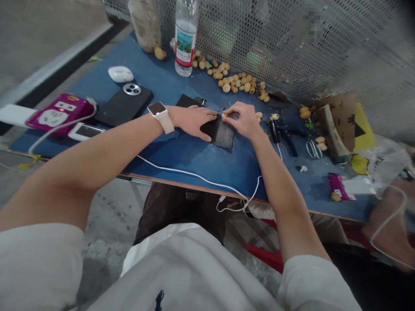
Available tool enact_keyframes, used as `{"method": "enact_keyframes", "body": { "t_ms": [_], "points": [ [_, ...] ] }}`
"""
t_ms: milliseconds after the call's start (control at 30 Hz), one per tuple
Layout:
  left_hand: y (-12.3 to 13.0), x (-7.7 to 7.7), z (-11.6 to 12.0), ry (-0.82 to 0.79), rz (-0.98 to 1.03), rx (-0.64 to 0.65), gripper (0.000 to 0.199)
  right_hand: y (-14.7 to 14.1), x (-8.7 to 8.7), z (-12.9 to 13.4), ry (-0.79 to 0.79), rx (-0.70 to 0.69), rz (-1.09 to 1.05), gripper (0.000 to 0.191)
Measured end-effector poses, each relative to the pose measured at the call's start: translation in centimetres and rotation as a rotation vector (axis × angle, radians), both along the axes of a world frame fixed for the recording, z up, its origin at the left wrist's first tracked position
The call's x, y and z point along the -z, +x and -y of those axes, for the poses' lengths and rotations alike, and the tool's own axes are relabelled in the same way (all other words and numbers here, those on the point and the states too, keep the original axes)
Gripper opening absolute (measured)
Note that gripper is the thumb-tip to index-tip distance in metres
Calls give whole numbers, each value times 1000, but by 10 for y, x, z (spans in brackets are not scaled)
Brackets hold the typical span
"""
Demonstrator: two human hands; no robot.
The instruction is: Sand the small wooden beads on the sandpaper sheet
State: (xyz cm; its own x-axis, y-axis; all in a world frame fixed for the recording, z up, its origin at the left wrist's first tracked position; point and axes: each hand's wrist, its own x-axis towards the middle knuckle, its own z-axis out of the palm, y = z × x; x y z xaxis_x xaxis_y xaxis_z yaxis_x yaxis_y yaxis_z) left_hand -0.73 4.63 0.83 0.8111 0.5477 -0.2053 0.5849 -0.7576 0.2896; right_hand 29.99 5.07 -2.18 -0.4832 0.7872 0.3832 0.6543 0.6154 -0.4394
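Both hands reached forward across a long blue work table (pixel 194 162), forearms angled inward from the bottom of the frame. The left hand (pixel 191 122), wearing a white-strapped watch (pixel 161 116), lay flat and open on a dark rectangular pad (pixel 223 137). The right hand (pixel 240 121) held a narrow pinch on a small yellowish round fruit (pixel 224 115) just above the pad, its fingertips hiding most of it.
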Motion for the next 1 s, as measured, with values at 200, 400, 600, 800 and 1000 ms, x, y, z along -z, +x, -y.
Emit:
{"method": "enact_keyframes", "body": {
  "t_ms": [200, 400, 600, 800, 1000],
  "points": [
    [-1, -3, 0, -1, -24, 10, 137, 20, -19, 14, -102, -61, 71, 16],
    [-3, 1, -3, -5, 8, 19, 136, 12, -10, 18, -47, -10, 26, 19],
    [-4, -1, 0, 15, 4, 4, 134, 8, -8, -1, -84, -38, 24, 24],
    [-5, 4, -5, -22, 19, 23, 136, 22, -14, 8, -60, -46, 50, 23],
    [-4, 7, -6, 12, 45, 12, 133, 16, -14, -1, -71, -71, 80, 17]
  ]
}}
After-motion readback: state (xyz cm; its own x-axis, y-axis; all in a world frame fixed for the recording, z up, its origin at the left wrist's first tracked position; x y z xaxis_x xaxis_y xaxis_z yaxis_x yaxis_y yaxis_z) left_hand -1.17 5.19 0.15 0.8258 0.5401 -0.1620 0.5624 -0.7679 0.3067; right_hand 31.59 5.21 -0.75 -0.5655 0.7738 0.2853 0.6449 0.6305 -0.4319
